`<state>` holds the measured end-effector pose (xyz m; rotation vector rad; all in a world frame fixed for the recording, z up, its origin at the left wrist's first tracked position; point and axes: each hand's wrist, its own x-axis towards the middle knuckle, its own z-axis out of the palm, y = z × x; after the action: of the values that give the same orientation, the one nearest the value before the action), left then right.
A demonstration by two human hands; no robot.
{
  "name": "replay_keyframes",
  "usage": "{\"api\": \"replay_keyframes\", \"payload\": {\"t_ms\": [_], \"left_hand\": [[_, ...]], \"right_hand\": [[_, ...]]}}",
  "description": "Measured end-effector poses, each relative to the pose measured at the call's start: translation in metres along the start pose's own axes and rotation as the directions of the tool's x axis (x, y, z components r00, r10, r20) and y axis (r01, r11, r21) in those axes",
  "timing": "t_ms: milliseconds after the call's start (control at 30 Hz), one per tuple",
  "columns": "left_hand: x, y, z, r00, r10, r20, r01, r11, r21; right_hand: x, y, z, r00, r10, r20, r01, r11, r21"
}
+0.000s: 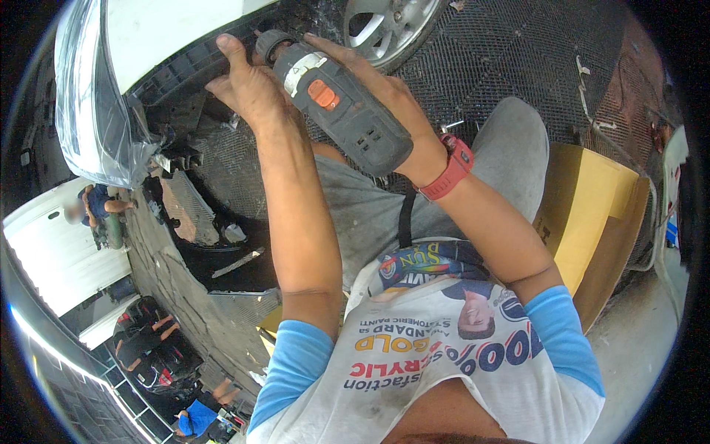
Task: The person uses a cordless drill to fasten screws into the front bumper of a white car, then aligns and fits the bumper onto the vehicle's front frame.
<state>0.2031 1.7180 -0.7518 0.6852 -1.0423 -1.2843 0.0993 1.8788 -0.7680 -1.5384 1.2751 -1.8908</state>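
Note:
A black cordless drill (344, 111) with an orange slide switch is in my right hand (396, 100). That hand wraps the drill's far side, and a red watch (452, 170) is on its wrist. The drill's chuck (272, 44) points up and left, toward a white car panel (177, 33). Just left of the chuck is my left hand (255, 92), its thumb stretched up and apart from a finger. Some of its fingers are hidden, and I see nothing held in it. The dark lower edge of the panel (177, 78) lies beyond this hand.
A car wheel (384, 29) stands at the top. Clear plastic film covers the headlight (92, 96) at upper left. A black plastic car part (229, 259) lies on the floor. Beside my right leg stands a cardboard box (584, 214). Another person (103, 211) sits at far left.

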Motion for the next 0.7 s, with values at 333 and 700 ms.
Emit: {"api": "replay_keyframes", "payload": {"t_ms": [333,700], "left_hand": [[0.0006,0.0015,0.0006,0.998,0.047,0.042,-0.046,0.999,-0.011],[0.0020,-0.0028,-0.0036,0.998,0.051,0.036,-0.050,0.998,-0.031]], "right_hand": [[0.0020,-0.0023,0.0026,1.000,0.002,-0.015,-0.002,1.000,0.011],[0.0028,0.0013,0.0091,0.998,-0.013,-0.058,0.011,1.000,-0.027]]}}
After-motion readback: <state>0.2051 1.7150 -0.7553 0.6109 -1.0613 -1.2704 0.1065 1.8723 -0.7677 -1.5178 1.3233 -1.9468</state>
